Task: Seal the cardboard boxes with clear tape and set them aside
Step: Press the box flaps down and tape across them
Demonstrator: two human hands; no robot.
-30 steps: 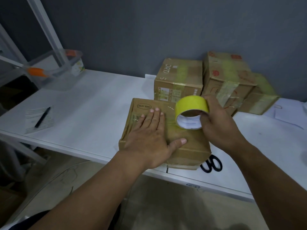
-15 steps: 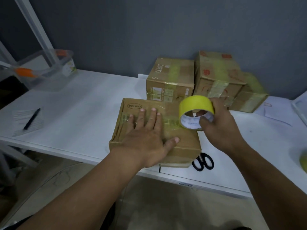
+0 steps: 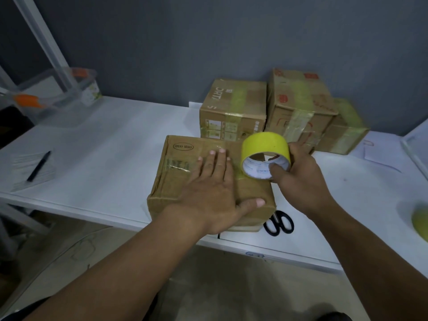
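A worn brown cardboard box (image 3: 185, 172) with old tape marks is sitting at the centre of the frame, overhanging the near edge of the white bench (image 3: 111, 163), while the left hand (image 3: 213, 193) is pressing flat on its top with fingers straight. The right hand (image 3: 298, 177) is gripping a yellow tape roll (image 3: 265, 149) over the box's right side. Three taped boxes (image 3: 234, 107) are crowding the upper right, scissors (image 3: 279, 223) are lying lower right, and bare bench is stretching left toward a pen (image 3: 39, 165).

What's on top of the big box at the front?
A left hand lies flat on the front box, and the right hand holds a tape roll over it. The cardboard under the palm is hidden.
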